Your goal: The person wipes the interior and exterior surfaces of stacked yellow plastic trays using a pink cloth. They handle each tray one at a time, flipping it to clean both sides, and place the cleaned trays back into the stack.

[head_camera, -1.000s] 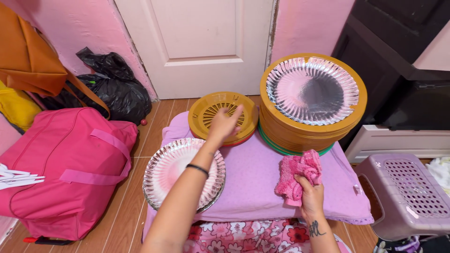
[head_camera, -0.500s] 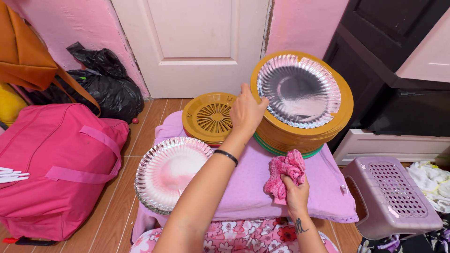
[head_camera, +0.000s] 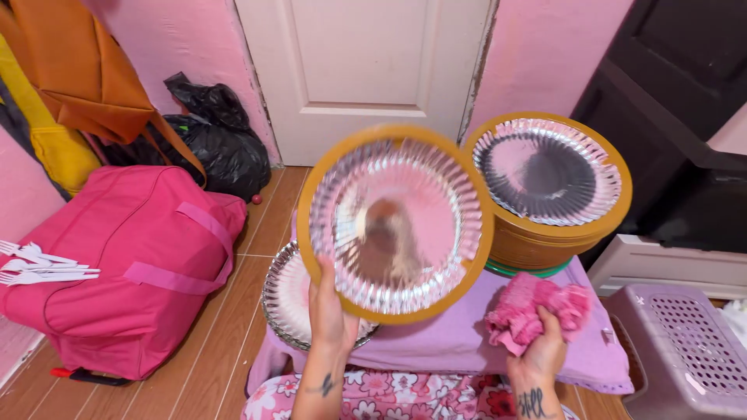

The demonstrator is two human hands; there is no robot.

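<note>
pink bag (head_camera: 132, 264): lies on the floor well off to the left of the left fingers, zipped and bulky; it plays no part in the grip.
plate stack (head_camera: 548, 194): a tall pile of orange holders topped with a foil plate, up and to the right of both hands, near the raised plate's right rim but apart from it.
raised plate (head_camera: 395, 224): a silver foil plate seated in an orange holder, tilted up to face the camera, its lower left rim between the left fingers.
foil plates (head_camera: 288, 299): a low pile on the purple cushion (head_camera: 459, 334), directly behind and beside the left hand, partly hidden by the raised plate.
pink cloth (head_camera: 537, 311): bunched above the right fingers, just below and right of the raised plate.
left hand (head_camera: 331, 315): pinches the holder's rim, thumb on the front; a one-edge grip looks prone to tipping, so a firm pinch seems wise.
right hand (head_camera: 541, 354): fingers curled closed around the cloth; wiping from the centre outward would likely press least against the pinch.
</note>
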